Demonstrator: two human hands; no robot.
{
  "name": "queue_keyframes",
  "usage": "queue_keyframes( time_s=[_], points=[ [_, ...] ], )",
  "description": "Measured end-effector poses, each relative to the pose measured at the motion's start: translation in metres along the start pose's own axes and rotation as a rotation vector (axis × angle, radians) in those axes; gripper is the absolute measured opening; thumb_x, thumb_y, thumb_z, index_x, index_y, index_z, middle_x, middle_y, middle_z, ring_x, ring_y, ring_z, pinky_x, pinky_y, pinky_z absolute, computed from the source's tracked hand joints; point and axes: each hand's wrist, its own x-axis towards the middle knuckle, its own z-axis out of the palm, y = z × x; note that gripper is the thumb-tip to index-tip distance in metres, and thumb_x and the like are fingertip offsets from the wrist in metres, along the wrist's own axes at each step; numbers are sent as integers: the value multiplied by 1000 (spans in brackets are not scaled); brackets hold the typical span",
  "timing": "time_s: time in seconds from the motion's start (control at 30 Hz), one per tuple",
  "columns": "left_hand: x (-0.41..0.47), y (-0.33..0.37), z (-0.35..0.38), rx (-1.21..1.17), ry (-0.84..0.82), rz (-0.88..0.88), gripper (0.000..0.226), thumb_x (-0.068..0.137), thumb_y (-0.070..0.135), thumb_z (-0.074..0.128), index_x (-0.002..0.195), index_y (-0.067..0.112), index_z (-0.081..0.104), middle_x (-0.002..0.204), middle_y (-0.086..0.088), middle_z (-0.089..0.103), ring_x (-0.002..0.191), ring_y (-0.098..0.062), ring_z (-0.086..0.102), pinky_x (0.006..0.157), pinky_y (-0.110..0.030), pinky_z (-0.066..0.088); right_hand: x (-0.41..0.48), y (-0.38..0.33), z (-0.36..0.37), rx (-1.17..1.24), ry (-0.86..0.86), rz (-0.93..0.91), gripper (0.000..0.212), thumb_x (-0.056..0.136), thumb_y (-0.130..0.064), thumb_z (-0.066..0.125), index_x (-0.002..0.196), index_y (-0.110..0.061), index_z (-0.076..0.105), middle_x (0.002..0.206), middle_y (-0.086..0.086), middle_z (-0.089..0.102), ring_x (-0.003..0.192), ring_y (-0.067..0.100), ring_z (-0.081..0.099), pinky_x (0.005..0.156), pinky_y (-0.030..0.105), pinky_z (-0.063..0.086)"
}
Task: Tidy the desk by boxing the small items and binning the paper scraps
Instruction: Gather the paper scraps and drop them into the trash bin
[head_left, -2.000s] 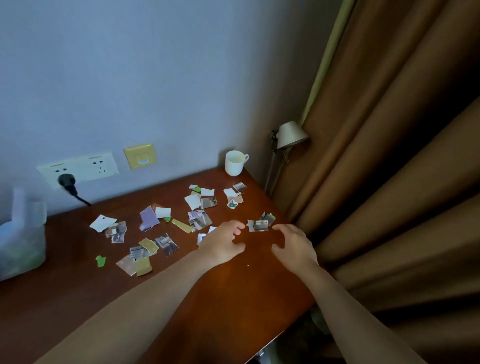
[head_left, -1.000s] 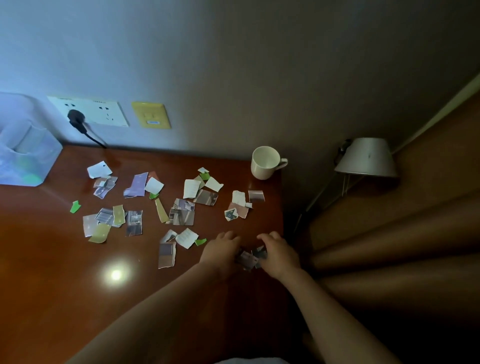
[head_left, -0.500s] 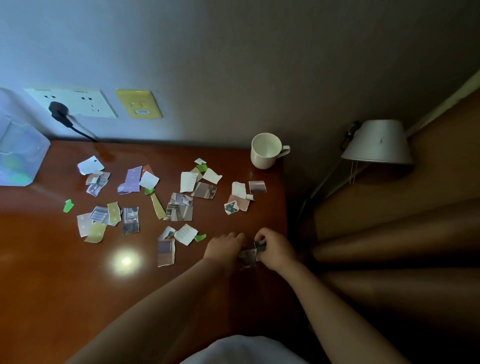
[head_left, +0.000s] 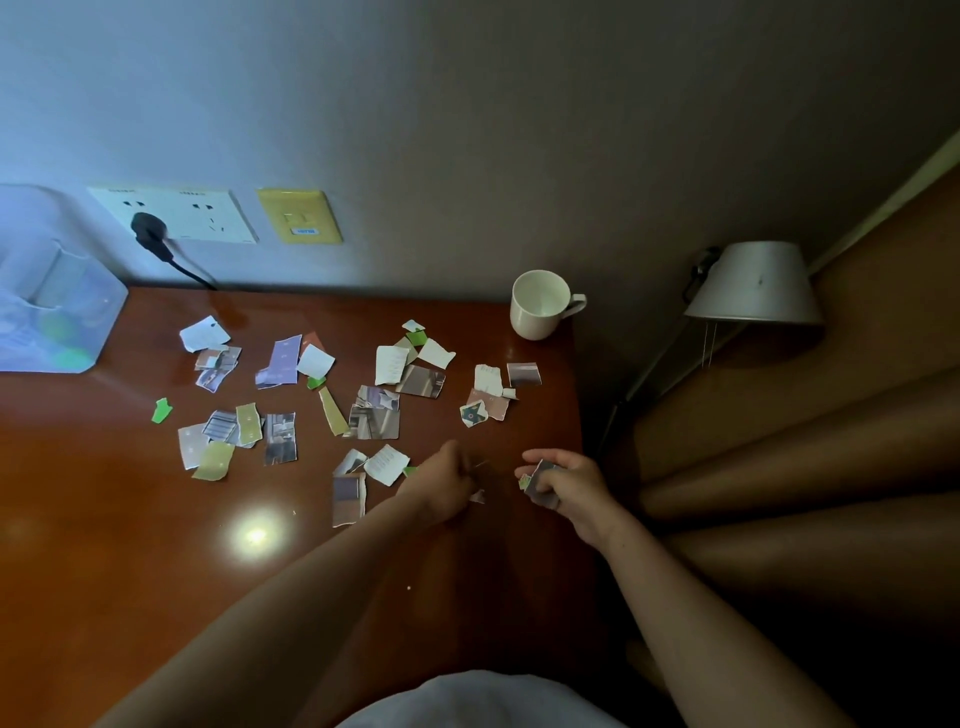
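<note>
Several torn paper scraps lie scattered over the brown wooden desk. My right hand is near the desk's right edge and pinches a small bunch of scraps between thumb and fingers. My left hand is just left of it, fingers curled, with a small scrap showing at its fingertips. More scraps sit just beyond both hands.
A white mug stands at the desk's back right corner. A clear plastic box sits at the back left. A plugged wall socket and a yellow plate are on the wall. A lamp and brown curtain are right of the desk.
My hands reached the scraps near the right edge, met over them, then drew apart. The right hand now holds scraps lifted off the desk.
</note>
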Motion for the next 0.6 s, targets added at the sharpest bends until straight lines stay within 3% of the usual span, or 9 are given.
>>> queue_keyframes(
  time_s=[0.17, 0.4, 0.53, 0.6],
  points=[
    [0, -7, -4, 59, 53, 16, 22, 97, 18, 50, 117, 13, 42, 114, -7, 57, 99, -22, 57, 83, -37, 49, 0, 1, 10, 53, 56, 99, 31, 86, 11, 43, 95, -11, 63, 95, 12, 67, 86, 21, 65, 69, 31, 55],
    [5, -16, 8, 281, 43, 122, 30, 89, 33, 64, 115, 22, 56, 118, -2, 54, 104, -20, 56, 85, -34, 50, 4, 6, 23, 56, 50, 101, 33, 84, 14, 54, 104, -10, 65, 96, 9, 64, 87, 19, 63, 69, 30, 59],
    [7, -12, 18, 368, 157, 158, 23, 88, 30, 64, 109, 24, 58, 114, -1, 54, 100, -20, 57, 72, -31, 46, 7, 13, 21, -9, 81, 83, 41, 80, 16, 54, 108, -12, 67, 94, 6, 65, 91, 19, 63, 87, 40, 58],
    [9, -10, 21, 426, 182, 162, 22, 89, 27, 63, 110, 24, 59, 114, -1, 55, 99, -20, 58, 73, -32, 50, 8, 15, 18, -22, 88, 82, 40, 80, 15, 55, 105, -14, 67, 97, 6, 66, 94, 20, 63, 86, 37, 57]
  ],
)
